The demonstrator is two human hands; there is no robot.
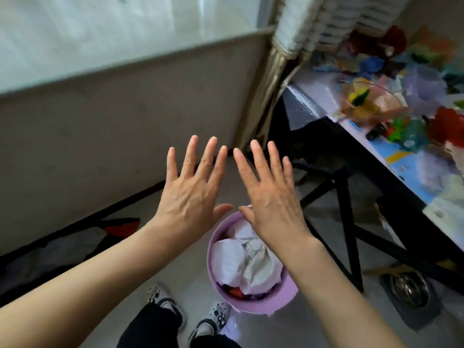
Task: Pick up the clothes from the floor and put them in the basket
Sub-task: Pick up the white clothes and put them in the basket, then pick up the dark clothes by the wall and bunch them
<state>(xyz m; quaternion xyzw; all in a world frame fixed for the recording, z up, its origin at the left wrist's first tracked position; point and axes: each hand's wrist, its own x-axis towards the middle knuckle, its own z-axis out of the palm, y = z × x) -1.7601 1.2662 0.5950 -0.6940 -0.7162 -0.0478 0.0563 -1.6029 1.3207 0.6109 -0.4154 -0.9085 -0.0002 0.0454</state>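
Note:
A round pink basket (261,303) stands on the floor just ahead of my feet. White and pale clothes (244,262) fill it, with a bit of red and dark fabric low at its front. My left hand (192,187) and my right hand (270,194) are held up side by side above the basket, palms down, fingers spread, holding nothing. My right wrist hides part of the basket's far rim. A grey, black and red piece of cloth (75,249) lies on the floor along the wall at the left.
A black-framed table (391,156) at the right carries many colourful toys and papers; its crossed legs stand beside the basket. A metal bowl on a dark mat (409,292) sits on the floor under it. A beige wall rises at the left.

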